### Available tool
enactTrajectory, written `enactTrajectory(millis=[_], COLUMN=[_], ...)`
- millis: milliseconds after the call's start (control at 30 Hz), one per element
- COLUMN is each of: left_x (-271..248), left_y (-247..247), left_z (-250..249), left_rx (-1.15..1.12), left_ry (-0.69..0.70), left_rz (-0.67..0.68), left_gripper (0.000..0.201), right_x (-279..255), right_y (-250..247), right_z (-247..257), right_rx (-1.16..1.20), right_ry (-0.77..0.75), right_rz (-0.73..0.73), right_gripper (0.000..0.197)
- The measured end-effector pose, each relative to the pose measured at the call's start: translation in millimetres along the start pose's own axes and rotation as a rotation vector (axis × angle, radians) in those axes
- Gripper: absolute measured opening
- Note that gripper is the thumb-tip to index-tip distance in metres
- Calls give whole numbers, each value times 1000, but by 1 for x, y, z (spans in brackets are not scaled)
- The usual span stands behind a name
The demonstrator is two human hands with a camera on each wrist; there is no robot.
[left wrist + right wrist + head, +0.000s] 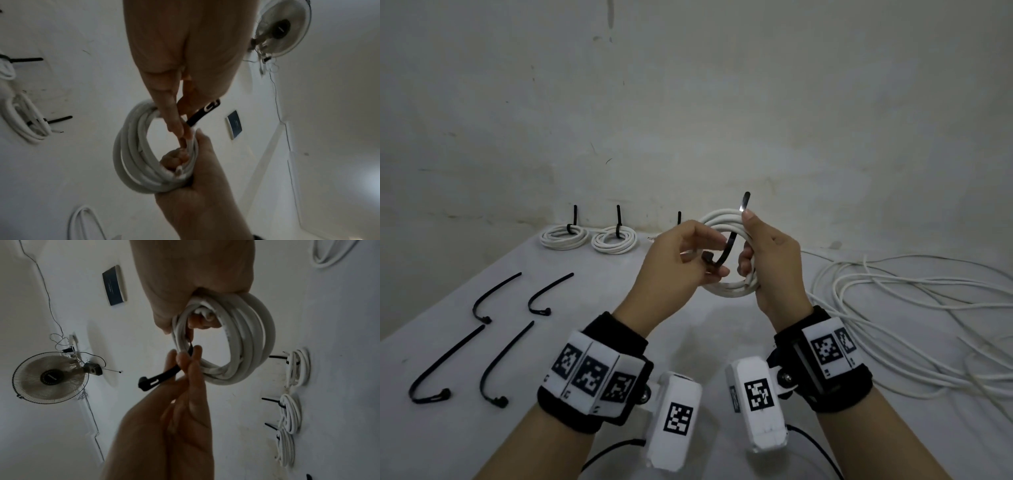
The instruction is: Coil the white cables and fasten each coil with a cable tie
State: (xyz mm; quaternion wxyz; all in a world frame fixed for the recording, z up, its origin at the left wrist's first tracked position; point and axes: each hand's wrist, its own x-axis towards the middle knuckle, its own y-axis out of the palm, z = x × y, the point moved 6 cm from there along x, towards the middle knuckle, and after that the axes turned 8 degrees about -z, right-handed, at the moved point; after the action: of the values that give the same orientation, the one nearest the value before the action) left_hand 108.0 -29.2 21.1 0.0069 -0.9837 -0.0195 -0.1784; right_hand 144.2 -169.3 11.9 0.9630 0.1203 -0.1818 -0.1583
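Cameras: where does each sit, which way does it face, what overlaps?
Head: on the head, looking forward and down at the table; both hands and wristbands show.
Left wrist: looks along the left hand at the white coil.
Right wrist: looks along the right hand, which grips the coil.
Shared: all show the coil and black cable tie; both wrist views show the fan.

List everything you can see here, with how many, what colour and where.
Held coil: one, white, gripped by right hand.
Held cable tie: one, black, curved around coil, head end pinched by left hand.
Tied coils: three, white with black ties, table's far edge; third mostly hidden.
Spare ties: four, black, table left.
Loose cables: white, tangled, table right.
Table: one, white.
Fan: one, on the wall.
Wrist bands: two, black with markers.
Hands: left hand, right hand.
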Motion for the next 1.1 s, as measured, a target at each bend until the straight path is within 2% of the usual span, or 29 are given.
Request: enactTrajectory(millis=[67,133,200,300,467,600,667,800,867,933,1033,1100], left_x=[-6,-11,-11,-4,4,8,13,20,25,29,26,25], left_y=[0,-1,-3,-3,1,-5,-7,-10,-15,-14,-1,5], left_z=[-5,-11,-17,-22,-32,-47,-51,-48,-42,-35,-29,-29], left_rx=[77,140,145,143,257,478,545,495,403,288,176,105], left_ry=[50,98,146,220,347,560,616,618,529,423,390,386], left_rz=[95,131,79,12,21,-47,-60,-80,-119,-99,-33,-44], left_gripper=[31,22,14,18,22,14,14,26,38,42,29,18], right_x=[3,5,5,2,-8,-6,-4,-6,-7,-8,-8,-7], right_y=[-6,-10,-11,-6,9,6,5,6,7,7,8,8], right_z=[1,3,5,5,2,4,7,11,13,16,18,18], right_rx=[-9,-15,-35,-68,-39,-2,32,73,89,99,104,97], right_ry=[-4,-21,-45,-41,14,68,82,98,102,105,113,117], right_rz=[-42,-64,-53,5,139,108,113,158,167,177,189,185], right_gripper=[32,32,37,46,48,35,29,25,25,26,31,31])
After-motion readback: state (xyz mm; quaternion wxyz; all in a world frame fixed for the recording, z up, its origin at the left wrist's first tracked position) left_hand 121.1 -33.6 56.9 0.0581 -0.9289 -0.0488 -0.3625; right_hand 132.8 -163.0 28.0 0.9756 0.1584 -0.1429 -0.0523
